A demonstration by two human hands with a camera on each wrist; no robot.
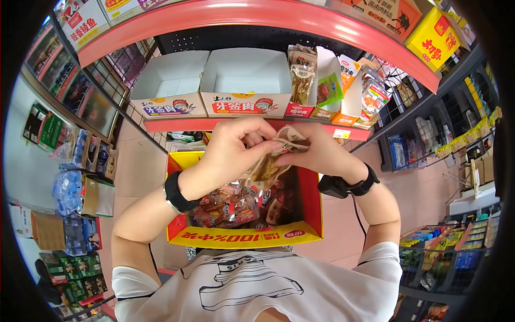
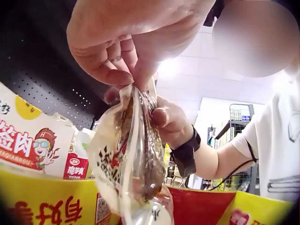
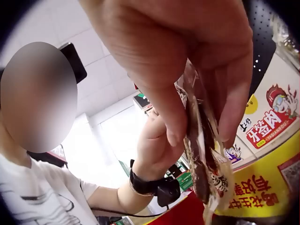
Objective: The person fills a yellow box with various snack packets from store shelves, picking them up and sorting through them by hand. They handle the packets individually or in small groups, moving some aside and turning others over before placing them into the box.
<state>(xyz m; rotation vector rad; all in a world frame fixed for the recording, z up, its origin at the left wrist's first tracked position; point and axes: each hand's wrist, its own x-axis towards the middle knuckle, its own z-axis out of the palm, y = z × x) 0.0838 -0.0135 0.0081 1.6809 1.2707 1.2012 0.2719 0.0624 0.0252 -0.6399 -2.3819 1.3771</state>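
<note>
Both hands hold clear-and-beige snack packets [image 1: 266, 167] above a yellow and red carton [image 1: 316, 206]. My left hand [image 1: 236, 147] pinches the top edge between thumb and fingertips; in the left wrist view that hand [image 2: 136, 37] is above the packets [image 2: 140, 154], which hang down with brown food showing. My right hand [image 1: 322, 150] grips the other side, and in the right wrist view its thumb and fingers [image 3: 176, 131] lie on either face of the packets [image 3: 206, 164]. Red and clear small packs [image 1: 228, 206] lie inside the carton.
Two white display boxes [image 1: 169, 80], [image 1: 247, 72] stand on the shelf ahead, their visible insides bare. Beside them, narrower boxes hold upright packets [image 1: 303, 80]. A red shelf edge [image 1: 257, 16] crosses above. Goods and cartons [image 1: 48, 231] line the left; racks [image 1: 445, 257] stand at right.
</note>
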